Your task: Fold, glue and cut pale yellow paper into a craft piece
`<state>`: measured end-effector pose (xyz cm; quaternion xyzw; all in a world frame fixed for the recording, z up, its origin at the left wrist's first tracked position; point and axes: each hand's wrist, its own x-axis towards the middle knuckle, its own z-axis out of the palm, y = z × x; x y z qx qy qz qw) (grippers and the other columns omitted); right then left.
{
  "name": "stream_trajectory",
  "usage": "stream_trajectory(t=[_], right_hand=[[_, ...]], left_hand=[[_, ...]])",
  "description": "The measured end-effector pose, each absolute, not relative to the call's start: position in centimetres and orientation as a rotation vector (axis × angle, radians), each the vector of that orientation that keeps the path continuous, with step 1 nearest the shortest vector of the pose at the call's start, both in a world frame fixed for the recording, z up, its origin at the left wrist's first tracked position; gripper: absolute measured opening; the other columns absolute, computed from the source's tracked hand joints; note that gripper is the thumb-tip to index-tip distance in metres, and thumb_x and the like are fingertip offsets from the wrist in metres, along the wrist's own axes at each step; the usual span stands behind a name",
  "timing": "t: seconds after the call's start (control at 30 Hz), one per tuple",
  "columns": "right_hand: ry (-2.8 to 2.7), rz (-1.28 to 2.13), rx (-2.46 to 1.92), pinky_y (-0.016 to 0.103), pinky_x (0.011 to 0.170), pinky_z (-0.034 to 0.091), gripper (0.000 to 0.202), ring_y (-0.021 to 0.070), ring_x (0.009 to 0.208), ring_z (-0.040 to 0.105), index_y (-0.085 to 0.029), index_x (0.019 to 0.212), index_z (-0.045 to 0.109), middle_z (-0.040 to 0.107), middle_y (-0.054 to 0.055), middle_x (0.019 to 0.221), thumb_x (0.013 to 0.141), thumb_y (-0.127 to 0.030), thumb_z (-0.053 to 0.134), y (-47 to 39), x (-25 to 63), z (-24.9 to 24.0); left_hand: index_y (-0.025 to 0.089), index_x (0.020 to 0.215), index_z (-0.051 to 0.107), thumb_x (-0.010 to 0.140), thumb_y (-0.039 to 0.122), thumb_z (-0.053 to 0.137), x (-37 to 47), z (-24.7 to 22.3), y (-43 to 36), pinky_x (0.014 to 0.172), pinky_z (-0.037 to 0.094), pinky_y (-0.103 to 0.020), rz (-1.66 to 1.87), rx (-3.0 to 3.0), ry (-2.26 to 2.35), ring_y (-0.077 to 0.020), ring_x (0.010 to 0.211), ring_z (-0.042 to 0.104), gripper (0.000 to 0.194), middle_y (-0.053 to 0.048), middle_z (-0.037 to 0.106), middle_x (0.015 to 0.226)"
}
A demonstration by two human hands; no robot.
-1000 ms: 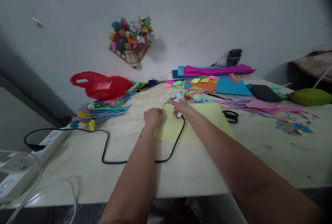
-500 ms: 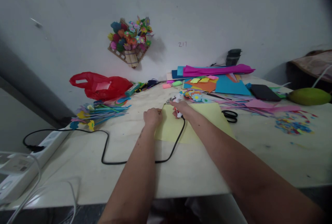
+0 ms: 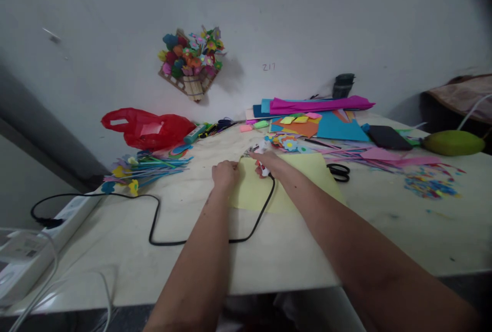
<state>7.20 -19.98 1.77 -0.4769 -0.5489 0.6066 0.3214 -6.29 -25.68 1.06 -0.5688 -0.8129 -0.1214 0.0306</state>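
Note:
My right hand (image 3: pixel 265 159) is closed around a white and red glue gun (image 3: pixel 263 169), with a black cord (image 3: pixel 265 209) running from its handle. Its front end, beside a small metal piece, points away from me and is partly hidden by my fingers. Beneath it lies a pale yellow sheet (image 3: pixel 284 193). At the sheet's left edge, my left hand (image 3: pixel 225 174) has its fingers curled together. Whatever those fingertips pinch is too small to name. Several foam flowers (image 3: pixel 288 142) lie just beyond the glue gun.
Black-handled scissors (image 3: pixel 339 170) lie right of the sheet. Flower stems (image 3: pixel 157 167) and a red plastic bag (image 3: pixel 149 129) are on the left. Coloured sheets (image 3: pixel 342 127), a dark phone (image 3: pixel 388 137) and paper scraps (image 3: pixel 434 182) cover the right. A power strip (image 3: pixel 73 214) borders the left edge.
The camera view has shifted very slightly. Both hands keep nearly the same place, the right one still around the glue gun; its front end has barely moved.

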Motion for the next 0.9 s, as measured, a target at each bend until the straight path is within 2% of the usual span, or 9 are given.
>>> stream_trajectory(t=[0.33, 0.5, 0.7, 0.9], right_hand=[[-1.433, 1.621, -1.263, 0.022, 0.033, 0.042, 0.032, 0.0067, 0.032, 0.044, -0.015, 0.089, 0.047, 0.045, -0.006, 0.055, 0.077, -0.041, 0.061, -20.4, 7.4, 2.1], [-1.430, 1.581, -1.267, 0.023, 0.032, 0.042, 0.025, 0.0076, 0.031, 0.044, -0.015, 0.085, 0.045, 0.044, -0.006, 0.054, 0.081, -0.037, 0.057, -20.3, 7.3, 2.0], [-1.414, 1.571, -1.265, 0.022, 0.033, 0.042, 0.026, 0.0074, 0.031, 0.044, -0.015, 0.083, 0.045, 0.044, -0.007, 0.051, 0.080, -0.038, 0.057, -20.2, 7.1, 1.9], [-1.393, 1.566, -1.291, 0.021, 0.031, 0.040, 0.030, 0.0087, 0.030, 0.045, -0.014, 0.079, 0.047, 0.045, -0.006, 0.045, 0.078, -0.041, 0.059, -20.0, 7.0, 1.7]], left_hand=[[0.030, 0.101, 0.067, 0.076, 0.025, 0.042, -6.5, 0.9, -25.4, 0.082, 0.039, -0.032, -0.407, -1.760, -2.472, -0.0219, 0.095, 0.060, 0.036, -0.005, 0.068, 0.100], [0.028, 0.097, 0.065, 0.074, 0.032, 0.046, -7.0, 1.4, -25.7, 0.083, 0.039, -0.034, -0.426, -1.689, -2.579, -0.0225, 0.094, 0.060, 0.030, -0.005, 0.069, 0.094], [0.025, 0.088, 0.062, 0.065, 0.033, 0.055, -7.7, 2.8, -26.4, 0.083, 0.040, -0.035, -0.271, -1.789, -2.686, -0.0227, 0.095, 0.058, 0.026, -0.005, 0.067, 0.096], [0.025, 0.087, 0.064, 0.064, 0.030, 0.054, -7.7, 3.6, -26.8, 0.083, 0.040, -0.035, -0.156, -1.846, -2.718, -0.0234, 0.099, 0.057, 0.025, -0.005, 0.066, 0.102]])
